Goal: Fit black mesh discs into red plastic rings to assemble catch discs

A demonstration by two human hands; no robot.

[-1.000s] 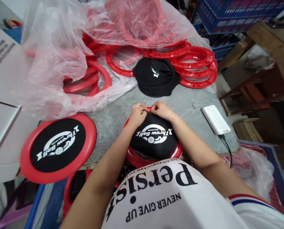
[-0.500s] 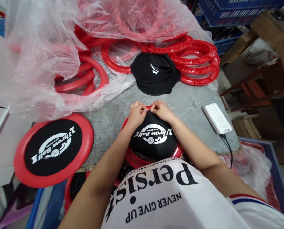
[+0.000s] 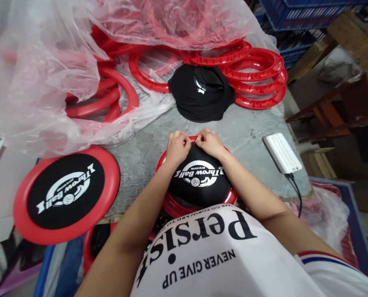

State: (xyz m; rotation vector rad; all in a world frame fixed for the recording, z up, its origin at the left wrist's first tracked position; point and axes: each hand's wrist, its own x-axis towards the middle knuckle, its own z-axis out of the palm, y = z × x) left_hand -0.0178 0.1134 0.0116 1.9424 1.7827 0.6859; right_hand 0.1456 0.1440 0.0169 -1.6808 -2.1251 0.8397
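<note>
A black fabric disc (image 3: 199, 192) printed "Throw Ball" lies over a red plastic ring (image 3: 171, 205) at the table's front edge, against my shirt. Its far edge is pinched by my left hand (image 3: 178, 147) and my right hand (image 3: 209, 142), side by side at the top of the ring. Both hands are closed, thumbs and fingertips together on the cloth edge; the exact grip is partly hidden. Along the near side, a gap shows between cloth and ring. Beyond my hands rests a pile of black fabric discs (image 3: 202, 103).
Several red rings (image 3: 260, 102) are stacked at the back right, more under a clear plastic bag (image 3: 60, 82). A red-rimmed throw disc (image 3: 112, 185) overhangs the table's left front. A white power bank (image 3: 283, 153) with a cable lies right. Blue crates (image 3: 295, 16) stand behind.
Both hands stay at the ring's far edge with almost no movement. The view has shifted slightly, so surrounding things sit a little differently.
</note>
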